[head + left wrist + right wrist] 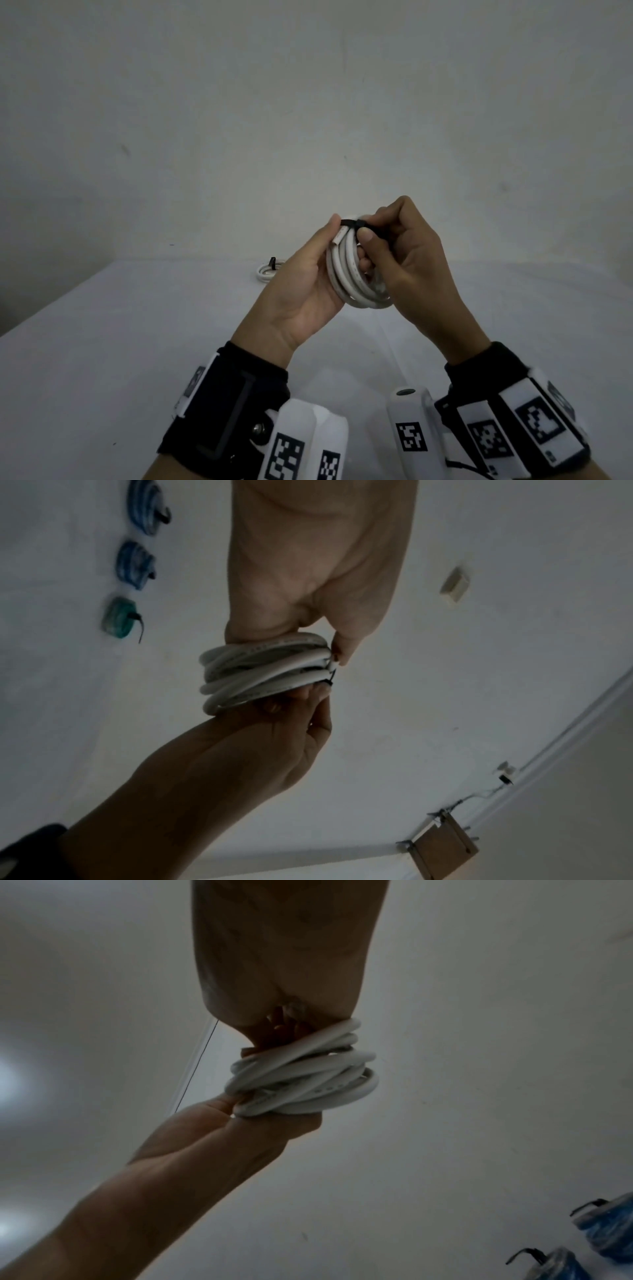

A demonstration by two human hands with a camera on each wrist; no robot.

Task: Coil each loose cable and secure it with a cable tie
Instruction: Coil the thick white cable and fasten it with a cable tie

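Observation:
A white cable coil [352, 277] is held up above the table between both hands. My left hand [325, 246] grips the coil's left side, thumb at the top and fingers hidden behind the loops. A black cable tie [351, 224] wraps over the top of the coil. My right hand [371, 228] pinches the tie's end between thumb and forefinger, its other fingers curled inside the coil. The left wrist view shows the coil [263, 672] with the tie [330, 680] at its right edge. From the right wrist, the coil [301, 1077] sits between both hands; the tie is hidden.
A small tied white coil [269, 270] lies at the far edge of the white table [137, 342]. Two blue coils [143, 507] [135, 564] and a green coil [120, 618], each with a black tie, lie in a row. Blue coils [606, 1229] also appear at lower right.

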